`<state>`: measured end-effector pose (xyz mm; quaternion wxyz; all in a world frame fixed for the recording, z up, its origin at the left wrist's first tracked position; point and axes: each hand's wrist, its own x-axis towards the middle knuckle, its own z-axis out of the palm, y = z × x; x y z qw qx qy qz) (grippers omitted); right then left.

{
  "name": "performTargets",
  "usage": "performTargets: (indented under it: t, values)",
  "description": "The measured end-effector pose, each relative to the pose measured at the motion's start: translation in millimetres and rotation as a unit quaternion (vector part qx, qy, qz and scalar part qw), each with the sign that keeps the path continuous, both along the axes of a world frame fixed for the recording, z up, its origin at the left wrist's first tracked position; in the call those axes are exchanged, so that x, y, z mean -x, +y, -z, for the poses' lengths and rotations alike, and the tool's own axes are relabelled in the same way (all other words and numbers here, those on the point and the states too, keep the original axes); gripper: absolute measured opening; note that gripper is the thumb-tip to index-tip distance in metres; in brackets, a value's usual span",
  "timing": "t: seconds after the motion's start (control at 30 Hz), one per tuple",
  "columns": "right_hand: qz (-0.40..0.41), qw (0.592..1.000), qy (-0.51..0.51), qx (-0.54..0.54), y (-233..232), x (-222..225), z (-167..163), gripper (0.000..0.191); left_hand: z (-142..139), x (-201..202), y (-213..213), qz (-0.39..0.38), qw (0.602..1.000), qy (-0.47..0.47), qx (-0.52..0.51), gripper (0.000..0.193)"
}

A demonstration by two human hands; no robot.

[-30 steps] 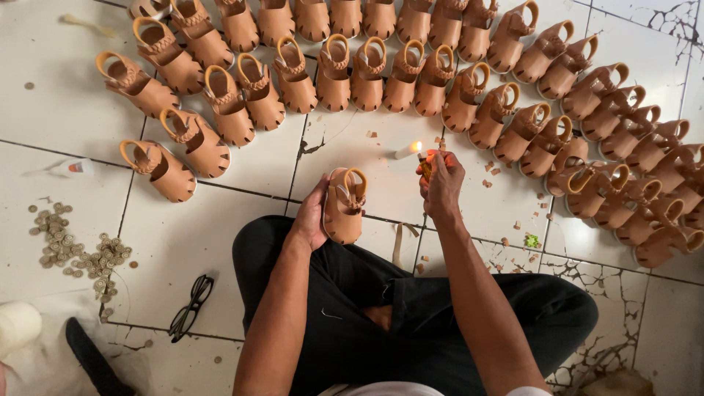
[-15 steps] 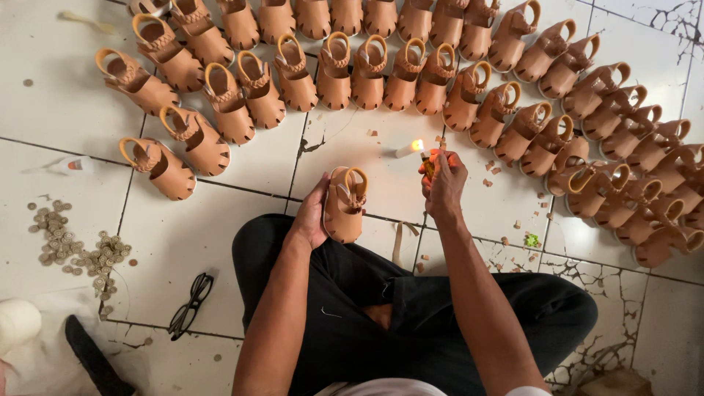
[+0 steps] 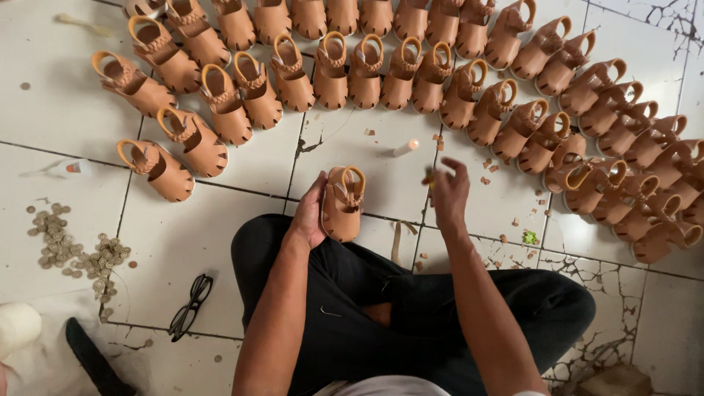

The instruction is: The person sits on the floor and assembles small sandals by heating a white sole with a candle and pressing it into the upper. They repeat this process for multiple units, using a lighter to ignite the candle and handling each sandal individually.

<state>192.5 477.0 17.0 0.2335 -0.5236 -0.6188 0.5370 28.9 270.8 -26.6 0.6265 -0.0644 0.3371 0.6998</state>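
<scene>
Head view looks down on a person sitting cross-legged in black trousers (image 3: 367,323) on a white tiled floor (image 3: 220,242). Left hand (image 3: 309,214) is clamped round the side of a small tan sandal (image 3: 343,202), held upright just above the knee, toe end down, heel strap up. Right hand (image 3: 449,192) is raised just right of the sandal, not touching it; fingers curl together, something small and dark shows at the fingertips but it is too blurred to identify, so cannot tell if it grips anything. A small candle stub (image 3: 405,147) lies on the tile just ahead of that hand. Rows of matching tan sandals (image 3: 381,70) arc across the top and down the right side. Brown scraps (image 3: 485,180) dot the floor near the right hand. Left of the person: a scatter of small round metal pieces (image 3: 73,253), black glasses (image 3: 189,306) on the tile by the left knee, a white roll (image 3: 18,326) at the frame's left edge.
</scene>
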Motion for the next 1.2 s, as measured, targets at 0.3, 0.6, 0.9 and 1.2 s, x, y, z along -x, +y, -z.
performTargets:
  t: [0.3,0.6,0.9,1.2]
  values:
    - [-0.116,0.896,-0.223,-0.366,-24.6,-53.9,18.8,0.030,-6.9,-3.8,-4.5,-0.010,1.000,0.019,-0.018,0.060]
    - [-0.179,0.940,0.212,0.197,-130.2,-70.4,-27.0,0.065,-22.9,-78.8,-12.2,-0.092,0.996,-0.019,0.006,0.055]
    - [0.047,0.914,0.365,0.172,-136.5,-122.1,-12.2,0.059,-41.4,-165.8,-6.9,-0.188,0.982,0.013,0.001,0.049]
    - [0.063,0.929,0.325,0.162,-91.5,-145.2,-6.4,0.044,-75.7,-194.3,-12.6,-0.074,0.950,0.303,0.029,0.042]
